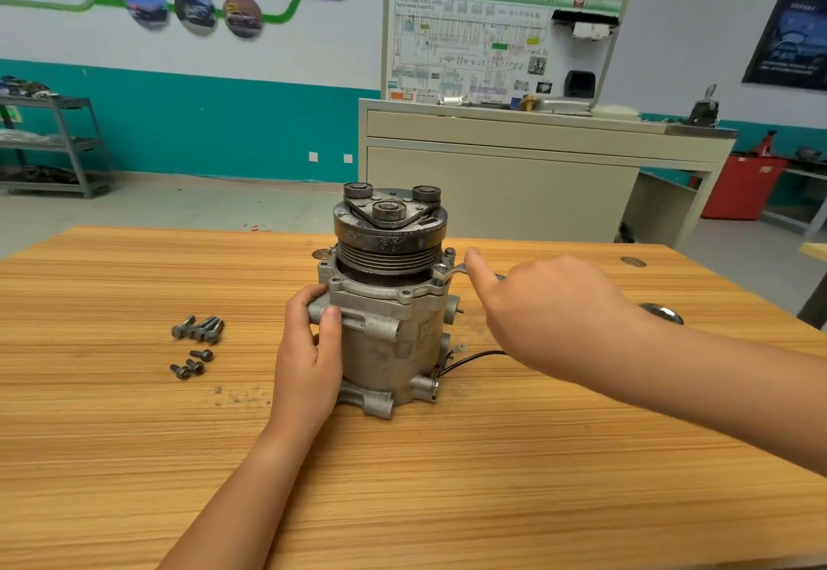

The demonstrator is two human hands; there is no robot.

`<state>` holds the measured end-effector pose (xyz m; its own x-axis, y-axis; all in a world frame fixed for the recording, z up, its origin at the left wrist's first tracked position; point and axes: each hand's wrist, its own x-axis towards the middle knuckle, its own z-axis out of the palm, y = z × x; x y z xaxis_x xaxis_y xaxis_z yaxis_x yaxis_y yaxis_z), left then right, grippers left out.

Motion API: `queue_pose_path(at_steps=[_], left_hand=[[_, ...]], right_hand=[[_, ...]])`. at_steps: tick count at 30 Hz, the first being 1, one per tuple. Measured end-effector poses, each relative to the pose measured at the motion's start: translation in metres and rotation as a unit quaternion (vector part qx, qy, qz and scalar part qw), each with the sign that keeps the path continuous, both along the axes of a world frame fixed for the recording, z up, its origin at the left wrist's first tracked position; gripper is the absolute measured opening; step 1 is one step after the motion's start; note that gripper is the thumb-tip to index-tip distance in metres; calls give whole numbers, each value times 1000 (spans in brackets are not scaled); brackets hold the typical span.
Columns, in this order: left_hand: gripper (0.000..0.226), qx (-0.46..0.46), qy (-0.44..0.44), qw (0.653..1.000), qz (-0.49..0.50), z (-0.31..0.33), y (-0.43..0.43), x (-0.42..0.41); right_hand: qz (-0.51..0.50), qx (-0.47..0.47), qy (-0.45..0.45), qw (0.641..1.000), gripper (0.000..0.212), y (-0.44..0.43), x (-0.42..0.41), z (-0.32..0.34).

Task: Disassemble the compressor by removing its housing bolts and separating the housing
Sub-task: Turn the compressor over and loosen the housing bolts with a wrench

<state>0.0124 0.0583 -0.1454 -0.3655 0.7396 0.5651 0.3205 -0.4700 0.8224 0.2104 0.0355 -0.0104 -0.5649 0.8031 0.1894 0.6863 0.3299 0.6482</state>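
Observation:
A grey metal compressor (pixel 385 332) stands upright on the wooden table (pixel 134 457), its dark pulley and clutch (pixel 389 222) on top. My left hand (pixel 311 354) grips the housing's left side, thumb across a mounting lug. My right hand (pixel 546 310) holds a silver wrench (pixel 449 272) whose ring end sits on a bolt at the housing's upper right flange. Most of the wrench handle is hidden under that hand. Several removed bolts (pixel 197 341) lie loose on the table to the left.
A black wire (pixel 470 357) trails from the compressor's right side. A round metal piece (pixel 662 313) lies at the table's right edge. Behind stand a beige training bench with a wiring panel (pixel 496 41), a grey shelf (pixel 53 144) at left and a red cabinet (pixel 743 184).

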Motion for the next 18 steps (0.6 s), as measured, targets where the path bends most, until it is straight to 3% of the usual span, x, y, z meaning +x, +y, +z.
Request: queue_pose_path(at_steps=[6, 12, 14, 18], left_hand=[[26, -10, -2, 1000, -8, 1, 0, -1], [30, -11, -6, 1000, -16, 1, -1, -1], [29, -6, -6, 1000, -11, 1, -2, -1], [22, -5, -3, 1000, -4, 2, -1, 0]], right_hand=[[36, 11, -4, 999, 66, 22, 22, 7], [66, 25, 57, 996, 49, 53, 28, -5], [132, 73, 93, 984, 45, 64, 31, -13], [267, 134, 230, 926, 32, 90, 29, -31]])
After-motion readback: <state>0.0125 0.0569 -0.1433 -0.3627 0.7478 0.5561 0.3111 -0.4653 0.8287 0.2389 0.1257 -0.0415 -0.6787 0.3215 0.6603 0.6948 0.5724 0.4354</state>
